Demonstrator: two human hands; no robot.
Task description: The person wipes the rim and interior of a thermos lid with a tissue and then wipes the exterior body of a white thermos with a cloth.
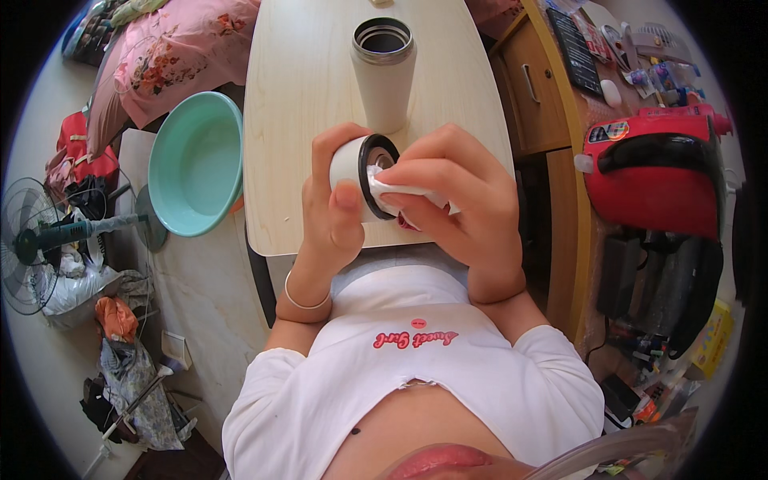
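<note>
My left hand point(337, 207) grips a white bottle lid point(348, 163) with a black rim, tilted so its open underside faces right. Between the fingers and thumb of my right hand point(462, 198) is a crumpled white tissue or cloth point(384, 191), pressed at the lid's rim and inner side. Beyond both hands a white insulated bottle point(384, 84) stands upright and uncapped on the light wooden table point(294, 150). A small dark red item point(407, 224) shows partly beneath my right hand; what it is cannot be told.
Left of the table is a turquoise plastic basin point(198, 165), with a fan point(30, 246) farther left. On the right, a wooden desk point(567, 114) holds a keyboard point(574, 51), a white mouse point(611, 93) and a red case or appliance with a black handle point(654, 174).
</note>
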